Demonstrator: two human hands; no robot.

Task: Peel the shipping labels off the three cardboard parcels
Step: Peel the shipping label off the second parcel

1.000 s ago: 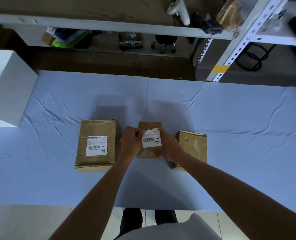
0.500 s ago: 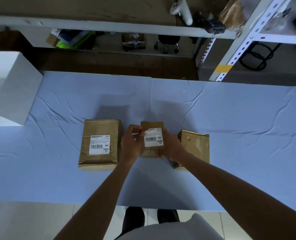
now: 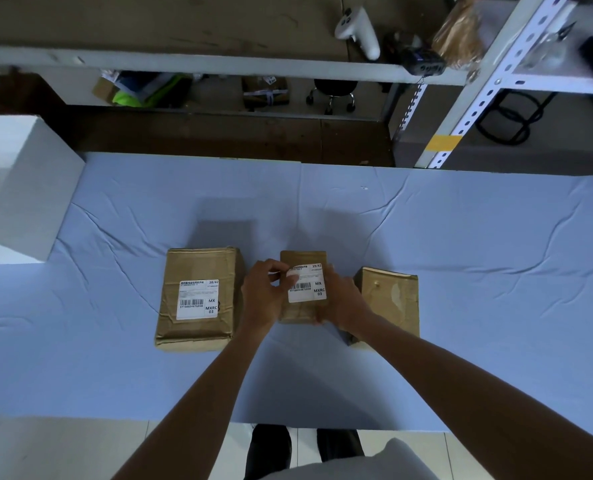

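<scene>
Head view, three parcels (image 3: pixel 201 268), two labels (image 3: pixel 198 299), left hand (image 3: pixel 261 296), right hand (image 3: pixel 344 300)

Dim, bluish light is falling on the surface (image 3: pixel 461 237), throwing a soft shadow beyond the left parcel (image 3: pixel 198 271). Wide-angle distortion is bending the shelving (image 3: pixel 489 81) at the edges.

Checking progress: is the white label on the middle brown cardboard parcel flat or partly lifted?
Partly lifted: the left hand pinches a curled-up top-left corner of the white label; rest flat.

creased cardboard parcels (image 3: pixel 198 299), wrinkled cloth (image 3: pixel 461 237).
</scene>
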